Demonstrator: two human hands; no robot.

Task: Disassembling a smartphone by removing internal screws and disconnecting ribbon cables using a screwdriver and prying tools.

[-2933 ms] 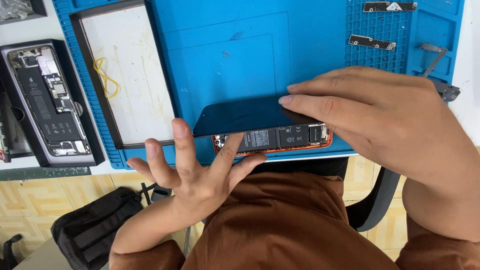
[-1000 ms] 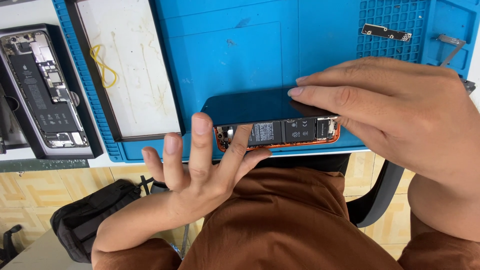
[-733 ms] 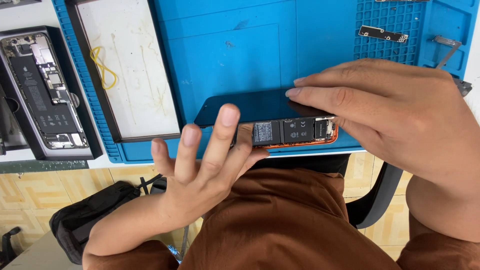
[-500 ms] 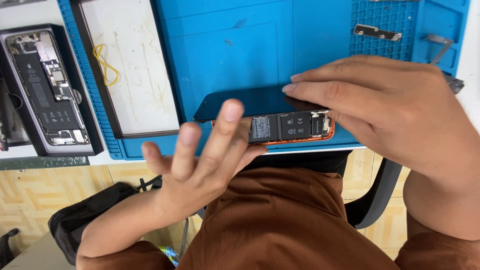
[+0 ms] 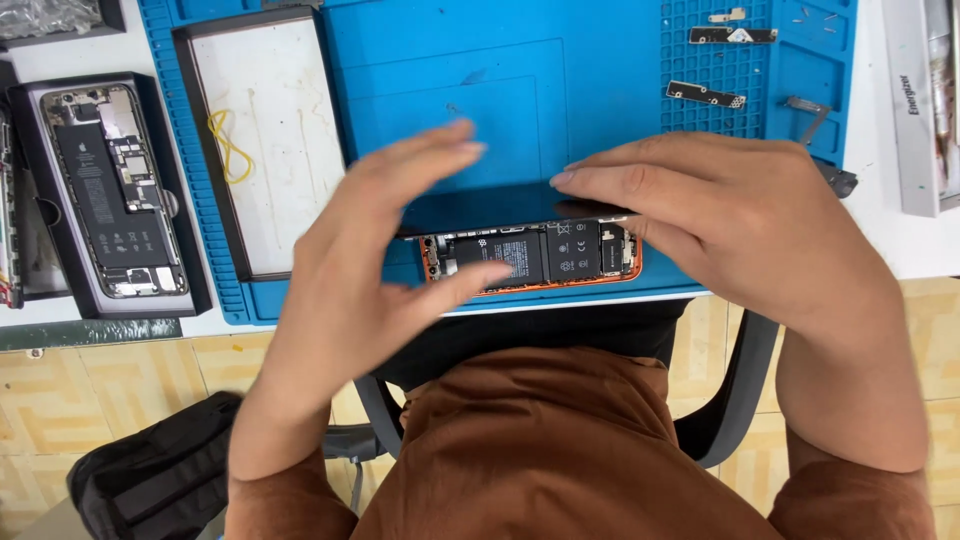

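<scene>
An orange-framed opened phone [image 5: 560, 258] lies at the near edge of the blue work mat [image 5: 560, 90], its battery and boards showing. Its dark screen panel [image 5: 480, 208] is tilted up along the far side. My right hand [image 5: 720, 220] lies over the panel's right part, fingers flat on its top edge, holding it. My left hand [image 5: 370, 270] hovers at the phone's left end, fingers spread and curved, thumb tip near the battery, with nothing in it.
A second opened phone [image 5: 105, 190] lies in a black tray at left. A white panel [image 5: 265, 140] with a yellow band rests on the mat. Small metal brackets [image 5: 705, 93] and parts lie at the mat's far right. A dark bag [image 5: 150, 480] sits on the floor.
My left hand has risen from below the table edge up to the phone's left end. The right hand stays on the lifted screen panel.
</scene>
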